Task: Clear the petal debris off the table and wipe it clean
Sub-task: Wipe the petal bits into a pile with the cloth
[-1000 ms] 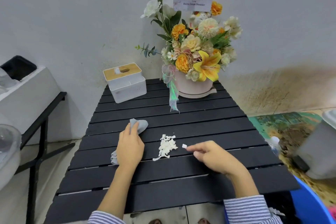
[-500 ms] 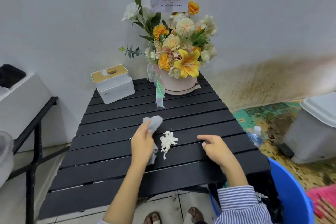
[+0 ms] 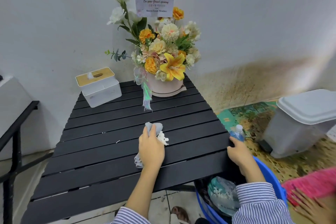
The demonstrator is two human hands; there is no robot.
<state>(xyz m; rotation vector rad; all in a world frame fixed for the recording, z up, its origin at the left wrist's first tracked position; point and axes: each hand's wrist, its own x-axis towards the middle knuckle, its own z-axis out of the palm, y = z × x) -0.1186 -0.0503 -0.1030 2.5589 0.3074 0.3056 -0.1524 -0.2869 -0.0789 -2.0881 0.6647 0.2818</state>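
Note:
A small heap of white petal debris point(image 3: 163, 138) lies on the black slatted table point(image 3: 101, 151), just right of my left hand point(image 3: 151, 149). That hand presses a grey cloth point(image 3: 153, 127) flat on the slats, the cloth's edge touching the heap. Two tiny white bits point(image 3: 117, 141) lie further left on the table. My right hand point(image 3: 237, 152) rests on the table's right edge, fingers loosely curled, holding nothing. Below that edge stands a blue bin point(image 3: 269, 174) with a dark liner and white petals inside.
A flower arrangement point(image 3: 164, 54) in a pink pot and a white tissue box point(image 3: 99, 87) stand at the table's far end. A grey pedal bin point(image 3: 300, 122) and a water bottle point(image 3: 237, 132) are on the floor to the right. A black bench point(image 3: 16, 132) is at the left.
My left hand has pushed the cloth and the petal heap rightward, bunching the petals tighter. My right hand has moved from beside the heap to the table's right edge.

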